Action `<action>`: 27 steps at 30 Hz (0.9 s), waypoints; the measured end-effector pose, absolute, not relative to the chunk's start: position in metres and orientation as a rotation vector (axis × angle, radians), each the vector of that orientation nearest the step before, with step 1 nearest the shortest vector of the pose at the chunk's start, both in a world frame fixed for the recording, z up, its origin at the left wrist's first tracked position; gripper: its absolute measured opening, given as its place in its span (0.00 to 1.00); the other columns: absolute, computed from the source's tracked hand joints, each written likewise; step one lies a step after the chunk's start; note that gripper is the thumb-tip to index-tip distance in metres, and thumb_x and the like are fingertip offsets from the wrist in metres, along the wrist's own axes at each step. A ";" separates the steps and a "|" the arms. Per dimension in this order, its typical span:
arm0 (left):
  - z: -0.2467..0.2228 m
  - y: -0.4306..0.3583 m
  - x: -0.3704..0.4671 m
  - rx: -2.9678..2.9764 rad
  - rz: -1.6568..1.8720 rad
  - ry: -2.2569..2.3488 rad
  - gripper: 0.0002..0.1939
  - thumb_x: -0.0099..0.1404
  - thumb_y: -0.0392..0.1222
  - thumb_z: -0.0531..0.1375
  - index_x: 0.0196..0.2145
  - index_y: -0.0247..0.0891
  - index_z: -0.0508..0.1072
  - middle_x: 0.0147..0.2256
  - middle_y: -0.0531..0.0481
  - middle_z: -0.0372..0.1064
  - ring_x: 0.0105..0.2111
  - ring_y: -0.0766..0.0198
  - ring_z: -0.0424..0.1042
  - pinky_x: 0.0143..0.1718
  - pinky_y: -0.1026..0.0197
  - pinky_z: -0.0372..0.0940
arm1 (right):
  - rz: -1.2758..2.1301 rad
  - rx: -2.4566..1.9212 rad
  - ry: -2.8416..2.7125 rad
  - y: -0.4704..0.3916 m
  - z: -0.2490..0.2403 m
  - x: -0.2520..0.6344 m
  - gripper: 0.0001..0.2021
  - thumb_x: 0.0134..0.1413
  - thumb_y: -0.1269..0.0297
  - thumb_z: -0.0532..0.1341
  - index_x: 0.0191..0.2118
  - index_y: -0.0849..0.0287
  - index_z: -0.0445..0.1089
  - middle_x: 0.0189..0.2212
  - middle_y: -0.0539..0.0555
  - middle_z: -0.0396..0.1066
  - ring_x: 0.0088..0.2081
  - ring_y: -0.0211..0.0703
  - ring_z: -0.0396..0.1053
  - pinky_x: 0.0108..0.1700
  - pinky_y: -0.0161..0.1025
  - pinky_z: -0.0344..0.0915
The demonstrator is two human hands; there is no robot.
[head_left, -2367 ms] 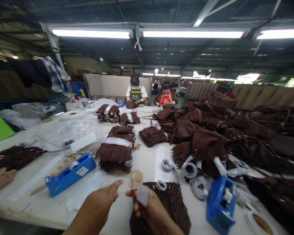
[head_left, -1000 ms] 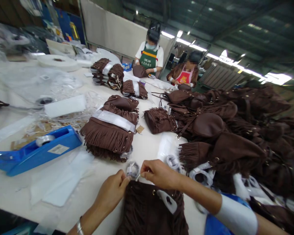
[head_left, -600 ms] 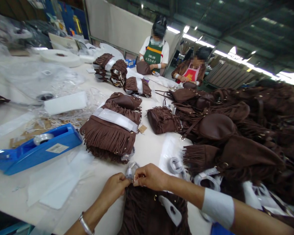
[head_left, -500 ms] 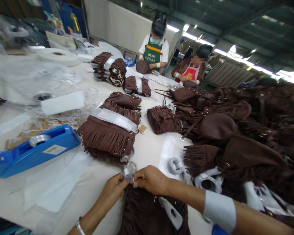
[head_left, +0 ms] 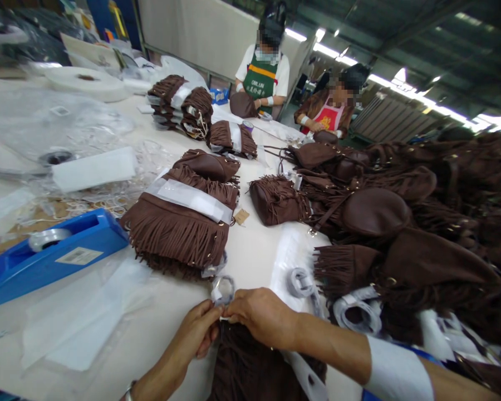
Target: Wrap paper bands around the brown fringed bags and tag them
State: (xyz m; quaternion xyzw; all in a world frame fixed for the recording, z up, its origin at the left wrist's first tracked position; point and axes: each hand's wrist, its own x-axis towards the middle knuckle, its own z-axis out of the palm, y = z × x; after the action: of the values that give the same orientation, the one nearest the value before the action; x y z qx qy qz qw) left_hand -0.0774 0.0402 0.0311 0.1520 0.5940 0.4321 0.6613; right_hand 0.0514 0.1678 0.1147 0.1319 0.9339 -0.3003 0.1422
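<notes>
A dark brown fringed bag (head_left: pixel 254 370) lies on the table close to me, partly under my right forearm. At its top edge my left hand (head_left: pixel 198 331) pinches with thumb and fingers, touching fingertips with my right hand (head_left: pixel 265 317), which is also closed. A small white strip (head_left: pixel 224 318) shows between the fingertips; its full shape is hidden. Just beyond the fingers rises a wrapped, coiled strap (head_left: pixel 223 289) in clear film. A white paper piece (head_left: pixel 307 379) with a dark hole lies on the bag.
A blue tape dispenser (head_left: pixel 79 256) stands at left, beside clear plastic sheets (head_left: pixel 79 328). Ahead lies a stack of fringed bags (head_left: pixel 179 228) with a white band (head_left: pixel 192 200). Many brown bags (head_left: pixel 376 211) are heaped at right. Two co-workers (head_left: pixel 261 83) handle bags across the table.
My view has shifted slightly, so the tape dispenser sits further left. Both hands stay together at the bag's top edge; my right hand has turned a little, and its fingers have moved slightly left.
</notes>
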 end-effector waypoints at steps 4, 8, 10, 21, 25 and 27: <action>0.026 0.047 -0.072 0.326 0.994 1.325 0.31 0.52 0.71 0.58 0.39 0.40 0.65 0.15 0.62 0.60 0.08 0.76 0.47 0.10 0.70 0.43 | -0.742 0.459 2.705 0.174 0.119 0.055 0.12 0.63 0.67 0.54 0.45 0.55 0.75 0.40 0.53 0.76 0.41 0.41 0.73 0.42 0.33 0.63; 0.008 0.050 -0.070 0.357 1.019 1.337 0.37 0.50 0.74 0.57 0.43 0.38 0.66 0.16 0.61 0.63 0.08 0.73 0.53 0.09 0.69 0.45 | -0.603 0.434 2.714 0.177 0.125 0.052 0.12 0.63 0.66 0.54 0.41 0.56 0.75 0.37 0.53 0.75 0.37 0.41 0.73 0.37 0.33 0.63; 0.000 0.049 -0.069 0.378 1.045 1.334 0.37 0.51 0.74 0.57 0.44 0.38 0.66 0.16 0.60 0.64 0.08 0.72 0.55 0.09 0.69 0.46 | -0.504 0.349 2.719 0.177 0.128 0.048 0.12 0.62 0.67 0.52 0.39 0.58 0.74 0.35 0.55 0.75 0.36 0.43 0.73 0.35 0.34 0.63; 0.006 0.050 -0.064 0.416 1.067 1.413 0.32 0.54 0.76 0.51 0.29 0.41 0.62 0.17 0.58 0.63 0.08 0.73 0.53 0.09 0.69 0.42 | -0.391 0.280 2.666 0.180 0.131 0.036 0.09 0.58 0.68 0.54 0.37 0.61 0.73 0.33 0.58 0.76 0.34 0.46 0.75 0.32 0.36 0.65; 0.012 0.060 -0.067 0.443 1.004 1.559 0.31 0.55 0.74 0.52 0.24 0.41 0.61 0.13 0.60 0.55 0.11 0.72 0.51 0.12 0.67 0.42 | -0.394 0.307 2.686 0.180 0.130 0.040 0.09 0.57 0.69 0.55 0.40 0.61 0.71 0.34 0.57 0.75 0.33 0.45 0.75 0.32 0.35 0.65; 0.013 0.065 -0.068 0.456 1.013 1.588 0.29 0.54 0.72 0.56 0.22 0.41 0.60 0.13 0.61 0.52 0.13 0.72 0.50 0.15 0.67 0.41 | -0.374 0.319 2.679 0.180 0.129 0.041 0.09 0.57 0.69 0.54 0.40 0.60 0.71 0.34 0.57 0.75 0.33 0.46 0.74 0.31 0.36 0.65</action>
State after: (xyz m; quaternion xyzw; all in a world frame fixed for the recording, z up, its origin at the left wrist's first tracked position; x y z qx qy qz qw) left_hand -0.0684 0.0645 0.0133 0.1941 0.6756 0.4307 0.5660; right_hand 0.0409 0.1801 0.1288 0.1147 0.9622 -0.1343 0.2073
